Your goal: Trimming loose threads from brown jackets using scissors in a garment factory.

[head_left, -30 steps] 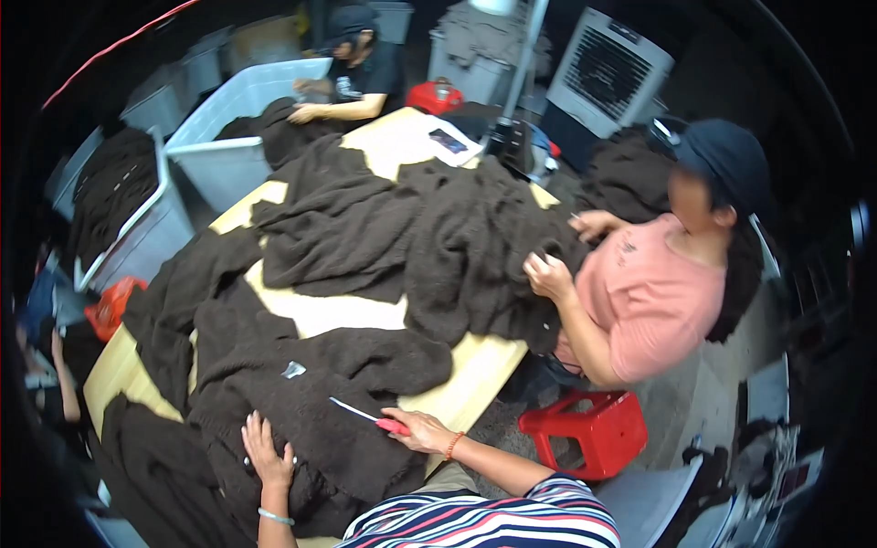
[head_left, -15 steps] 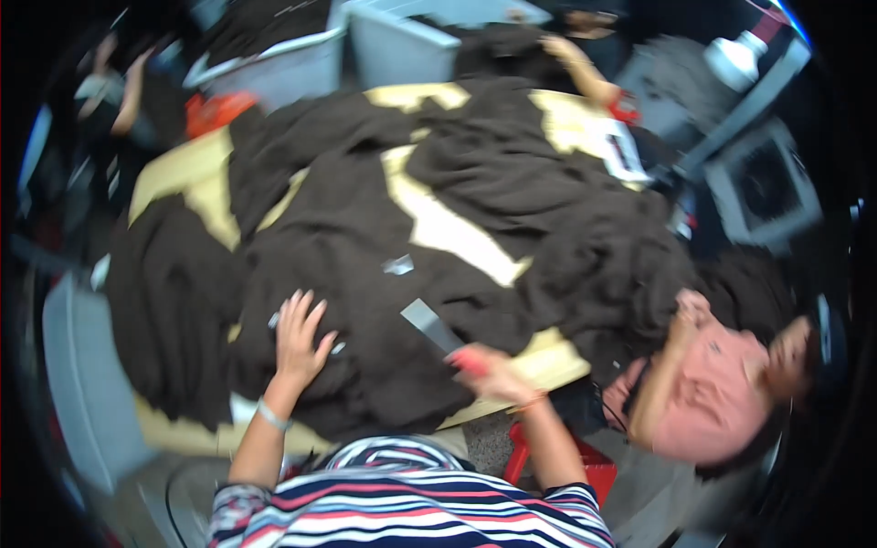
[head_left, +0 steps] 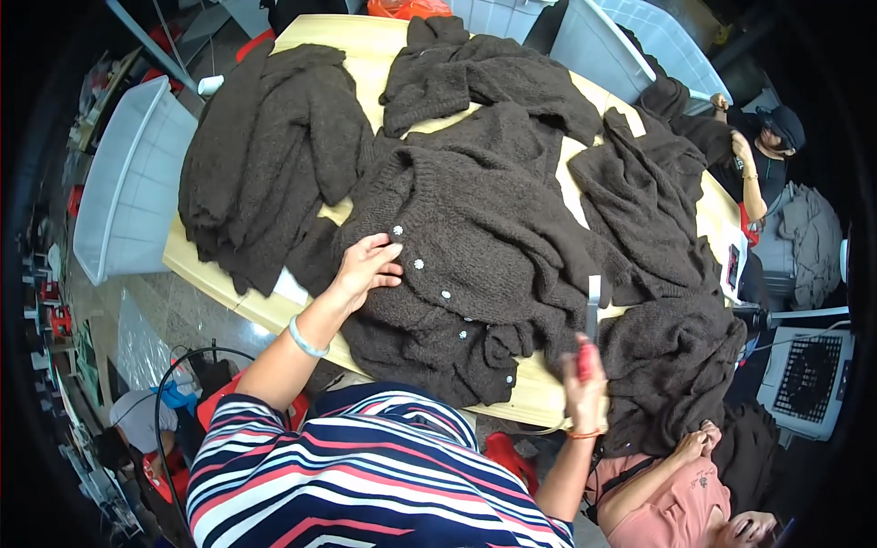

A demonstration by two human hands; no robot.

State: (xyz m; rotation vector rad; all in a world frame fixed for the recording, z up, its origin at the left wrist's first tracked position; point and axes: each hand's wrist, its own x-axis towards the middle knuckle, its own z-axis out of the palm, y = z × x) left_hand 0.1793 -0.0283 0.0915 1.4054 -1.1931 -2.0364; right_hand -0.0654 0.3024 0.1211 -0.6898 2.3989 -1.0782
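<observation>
A dark brown knitted cardigan [head_left: 493, 205] lies in folds before me, with several pale, shiny buttons [head_left: 446, 294] along its edge. My left hand [head_left: 365, 271] rests over that edge by the upper buttons, fingers slightly bent and apart. To the right, my right hand [head_left: 583, 388] is closed around the red handle of a tool with a narrow, flat metal blade [head_left: 593, 306]. The blade points away from me, over the cardigan's right part; its exact kind is unclear. A white cuff-like band [head_left: 308, 338] circles my left wrist.
More brown knits [head_left: 265, 164] cover the pale wooden table [head_left: 187, 260]. Grey plastic bins [head_left: 132, 183] stand left and at the back. A person in pink [head_left: 667, 502] sits close at the right; another in a black cap [head_left: 776, 128] is farther back. A black cable [head_left: 163, 402] curves by my left.
The view has turned, shifting the table and bins. My left hand, flat on the knit before, now has bent fingers at the buttoned edge. The blade now points straight away instead of leftward.
</observation>
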